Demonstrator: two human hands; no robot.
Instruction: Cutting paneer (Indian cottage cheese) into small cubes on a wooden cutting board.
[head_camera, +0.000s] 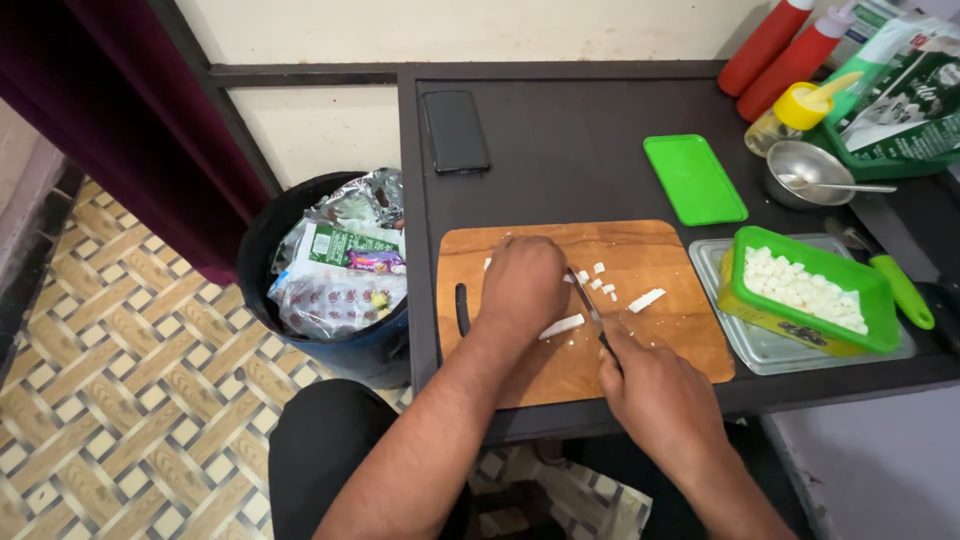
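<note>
On a wooden cutting board (660, 340) lie white strips (562, 326) and small white cubes (600, 283) of a soft white food. My left hand (522, 285) rests palm down on the board, covering part of the food. My right hand (655, 390) grips a knife (588, 308) whose blade points away from me, between the strips and beside my left hand. To the right a green tub (795, 322) is filled with several white cubes and stands on a clear tray (770, 352).
A green lid (693, 178), a black phone (456, 131), a steel bowl with a spoon (808, 175), two red squeeze bottles (775, 48), a yellow-capped bottle (785, 115), green packets (905, 95) and a green-handled tool (900, 288) lie on the dark table (570, 140). A full waste bin (335, 270) stands left.
</note>
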